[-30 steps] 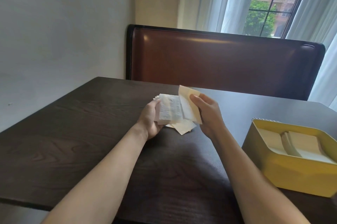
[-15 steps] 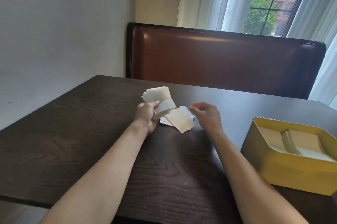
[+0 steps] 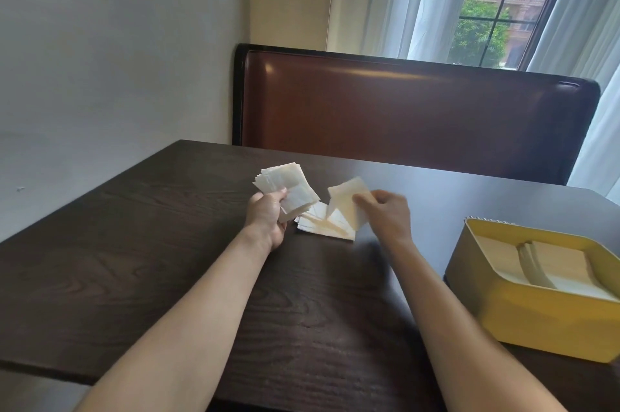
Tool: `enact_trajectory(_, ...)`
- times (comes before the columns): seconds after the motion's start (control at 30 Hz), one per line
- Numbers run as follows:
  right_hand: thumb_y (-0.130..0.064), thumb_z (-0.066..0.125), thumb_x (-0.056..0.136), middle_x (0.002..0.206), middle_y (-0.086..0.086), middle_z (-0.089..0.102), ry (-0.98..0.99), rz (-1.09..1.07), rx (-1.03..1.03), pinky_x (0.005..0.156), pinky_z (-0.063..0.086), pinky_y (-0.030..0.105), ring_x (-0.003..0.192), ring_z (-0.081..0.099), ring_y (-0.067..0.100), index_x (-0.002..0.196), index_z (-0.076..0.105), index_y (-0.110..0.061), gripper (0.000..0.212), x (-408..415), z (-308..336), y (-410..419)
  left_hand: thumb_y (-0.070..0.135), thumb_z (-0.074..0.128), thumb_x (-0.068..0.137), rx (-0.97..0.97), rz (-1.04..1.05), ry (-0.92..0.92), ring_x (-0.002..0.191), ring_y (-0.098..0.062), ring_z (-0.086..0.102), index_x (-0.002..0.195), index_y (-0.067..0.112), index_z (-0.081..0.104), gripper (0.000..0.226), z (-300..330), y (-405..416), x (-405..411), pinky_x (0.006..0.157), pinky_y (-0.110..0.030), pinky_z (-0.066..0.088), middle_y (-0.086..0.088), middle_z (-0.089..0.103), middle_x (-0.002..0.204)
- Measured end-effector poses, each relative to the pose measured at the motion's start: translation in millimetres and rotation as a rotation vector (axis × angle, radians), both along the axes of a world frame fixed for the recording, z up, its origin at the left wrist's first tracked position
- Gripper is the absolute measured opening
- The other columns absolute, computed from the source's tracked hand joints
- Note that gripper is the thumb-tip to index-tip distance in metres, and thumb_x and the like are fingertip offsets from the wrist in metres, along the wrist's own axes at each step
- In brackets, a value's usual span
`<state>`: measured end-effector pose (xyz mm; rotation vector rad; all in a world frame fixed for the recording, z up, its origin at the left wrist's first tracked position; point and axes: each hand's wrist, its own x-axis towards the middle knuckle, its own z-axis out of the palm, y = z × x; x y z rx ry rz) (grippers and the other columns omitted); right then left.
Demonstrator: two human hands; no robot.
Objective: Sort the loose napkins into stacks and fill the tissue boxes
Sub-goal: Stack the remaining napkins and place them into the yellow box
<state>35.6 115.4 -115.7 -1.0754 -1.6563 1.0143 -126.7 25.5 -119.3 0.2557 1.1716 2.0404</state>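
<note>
My left hand (image 3: 268,215) grips a stack of white napkins (image 3: 285,185) held up above the dark table (image 3: 134,260). My right hand (image 3: 385,215) pinches a single cream napkin (image 3: 345,202) lifted off a small loose pile of napkins (image 3: 318,225) lying on the table between both hands. A yellow tissue box (image 3: 536,317) stands open at the right, with folded napkins (image 3: 553,264) inside it.
A brown leather bench back (image 3: 412,116) runs along the table's far edge. A pale wall is at the left, and a curtained window is behind the bench. The table's near edge runs under my forearms.
My right hand put a napkin down, then picked a fresh one up from the loose pile. My left hand raised its stack slightly and tilted it left.
</note>
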Motion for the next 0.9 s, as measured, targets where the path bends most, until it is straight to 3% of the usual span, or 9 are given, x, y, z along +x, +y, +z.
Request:
enact_trajectory(0.13, -0.01, 0.061, 0.093, 0.084, 0.003, 0.067, 0.319, 0.154, -0.125, 0.061, 0.05, 0.029, 0.076, 0.062, 0.017, 0.087, 0.07, -0.017, 0.012, -2.4, 14.5, -15.4, 0.013, 0.055, 0.101, -0.003, -0.12, 0.019, 0.081, -0.022, 0.069, 0.102, 0.011, 0.064, 0.009, 2.2, -1.4, 7.7, 0.052, -0.025, 0.057, -0.009, 0.07, 0.095)
enact_trajectory(0.3, -0.011, 0.053, 0.1, 0.087, -0.008, 0.073, 0.489, 0.363, -0.191, 0.067, 0.059, 0.03, 0.079, 0.071, 0.012, 0.108, 0.065, -0.02, 0.017, -6.1, 23.0, -23.1, 0.041, 0.041, 0.105, 0.061, -0.316, 0.006, 0.115, -0.03, 0.066, 0.131, 0.01, 0.061, 0.045, 4.4, -2.2, 18.2, 0.075, -0.034, 0.059, -0.013, 0.069, 0.125)
enact_trajectory(0.43, -0.003, 0.047, 0.1, 0.089, 0.005, 0.071, 0.358, 0.427, -0.249, 0.059, 0.056, 0.027, 0.076, 0.068, 0.015, 0.105, 0.067, -0.009, 0.021, -14.6, 12.9, -28.9, 0.046, 0.029, 0.107, 0.137, -0.413, 0.025, 0.096, -0.025, 0.071, 0.127, 0.008, 0.062, 0.054, 6.1, -3.9, 24.4, 0.072, -0.032, 0.059, -0.014, 0.072, 0.114)
enact_trajectory(0.5, 0.001, 0.045, 0.099, 0.09, 0.008, 0.069, 0.305, 0.443, -0.275, 0.061, 0.056, 0.028, 0.076, 0.068, 0.015, 0.103, 0.066, -0.004, 0.023, -17.4, 7.4, -28.6, 0.042, 0.033, 0.107, 0.141, -0.433, 0.06, 0.1, -0.026, 0.068, 0.133, 0.005, 0.058, 0.052, 5.6, -2.1, 25.0, 0.074, -0.033, 0.06, -0.017, 0.068, 0.12)
enact_trajectory(0.57, 0.0, 0.044, 0.1, 0.093, 0.01, 0.069, 0.297, 0.469, -0.311, 0.064, 0.057, 0.029, 0.079, 0.069, 0.017, 0.108, 0.065, 0.0, 0.023, -17.7, 5.5, -25.7, 0.028, 0.042, 0.107, 0.109, -0.41, 0.106, 0.097, -0.026, 0.069, 0.134, -0.002, 0.056, 0.042, 3.1, -0.3, 27.0, 0.074, -0.033, 0.061, -0.02, 0.067, 0.118)
enact_trajectory(0.67, -0.01, 0.045, 0.103, 0.094, 0.008, 0.069, 0.285, 0.471, -0.315, 0.064, 0.057, 0.029, 0.079, 0.067, 0.015, 0.112, 0.066, -0.003, 0.023, -17.0, 6.6, -24.1, 0.008, 0.05, 0.103, 0.038, -0.277, 0.136, 0.086, -0.024, 0.07, 0.125, -0.008, 0.057, 0.028, -2.0, 5.0, 28.0, 0.064, -0.03, 0.061, -0.018, 0.069, 0.105)
enact_trajectory(0.73, -0.014, 0.05, 0.101, 0.086, 0.007, 0.067, 0.277, 0.338, -0.242, 0.061, 0.055, 0.026, 0.074, 0.063, 0.013, 0.101, 0.07, -0.008, 0.02, -16.3, 6.9, -21.3, 0.004, 0.051, 0.102, 0.014, -0.172, 0.121, 0.079, -0.023, 0.068, 0.106, -0.002, 0.062, 0.013, 0.0, 4.7, 23.9, 0.059, -0.03, 0.061, -0.015, 0.068, 0.095)
enact_trajectory(0.8, -0.018, 0.055, 0.098, 0.082, 0.004, 0.068, 0.199, 0.112, -0.122, 0.067, 0.055, 0.028, 0.075, 0.061, 0.014, 0.091, 0.071, -0.013, 0.019, -13.1, 3.5, -12.5, 0.004, 0.052, 0.101, 0.025, -0.067, 0.05, 0.074, -0.021, 0.066, 0.093, 0.006, 0.061, 0.012, 5.1, 2.5, 15.7, 0.054, -0.026, 0.058, -0.01, 0.067, 0.087)
enact_trajectory(0.9, -0.027, 0.053, 0.096, 0.112, 0.004, 0.07, -0.159, -0.076, 0.044, 0.091, 0.046, 0.032, 0.103, 0.059, 0.018, 0.11, 0.072, -0.015, 0.025, -7.8, -10.3, 6.5, 0.005, 0.054, 0.1, 0.057, 0.034, -0.077, 0.072, -0.019, 0.064, 0.092, 0.01, 0.058, 0.011, 7.9, -0.4, 2.7, 0.046, -0.021, 0.054, -0.008, 0.065, 0.085)
